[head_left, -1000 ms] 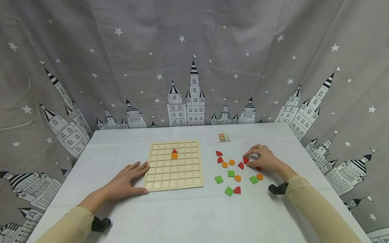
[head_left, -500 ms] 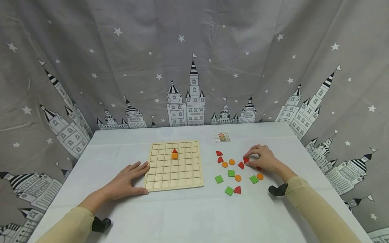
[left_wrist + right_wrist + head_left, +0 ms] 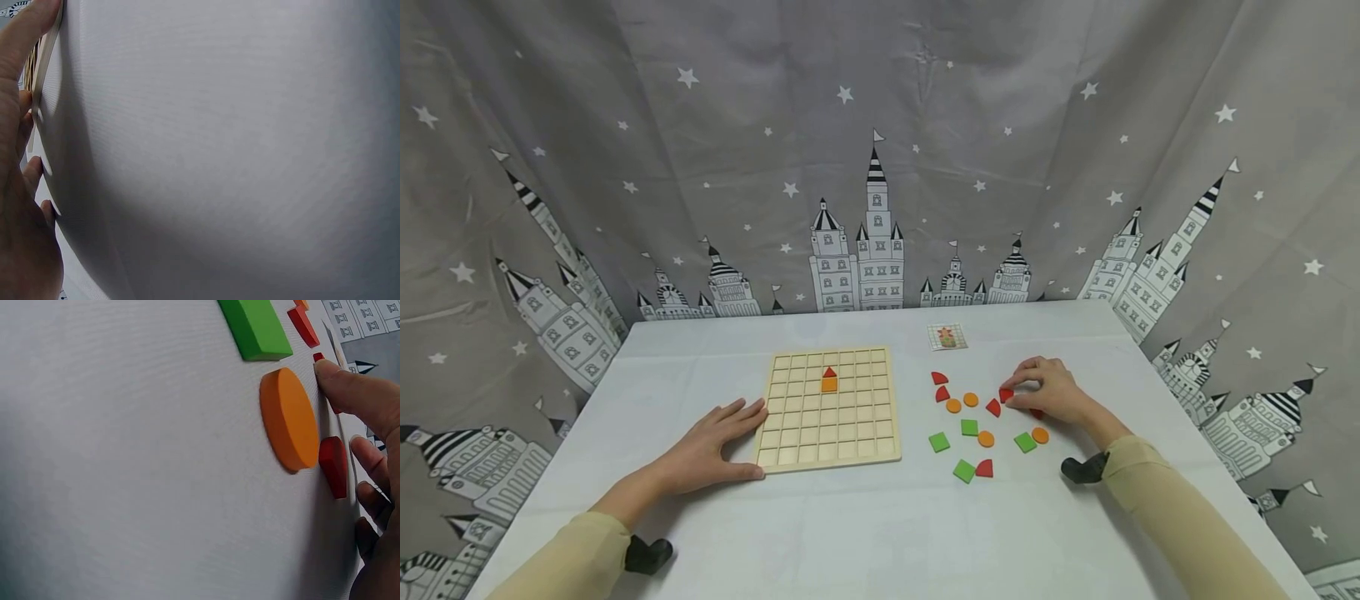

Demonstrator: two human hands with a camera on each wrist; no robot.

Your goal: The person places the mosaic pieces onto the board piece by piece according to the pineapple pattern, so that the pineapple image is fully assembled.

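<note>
My left hand (image 3: 711,446), fingers extended, touches the left edge of a pale wooden grid board (image 3: 827,454). An orange square tile (image 3: 829,384) lies in an upper cell of the board, with a red triangle tile (image 3: 830,372) just above it. To the right of the board, my right hand (image 3: 1048,390) pinches a red quarter-circle tile (image 3: 1006,395) between thumb and index finger, at the table. In the right wrist view the thumb (image 3: 350,390) covers much of that tile. Another red tile (image 3: 334,465) lies beneath the right hand's other fingers, near an orange disc (image 3: 294,419).
Loose tiles lie around the right hand: green squares such as this green tile (image 3: 939,442), several orange discs, and red quarter-circles such as this red tile (image 3: 985,468). A small picture card (image 3: 947,337) lies farther back. A grey curtain (image 3: 737,167) hangs behind the white table (image 3: 865,533).
The right thumb has drawn in slightly against the red quarter-circle tile. The left hand and the board stay as they were.
</note>
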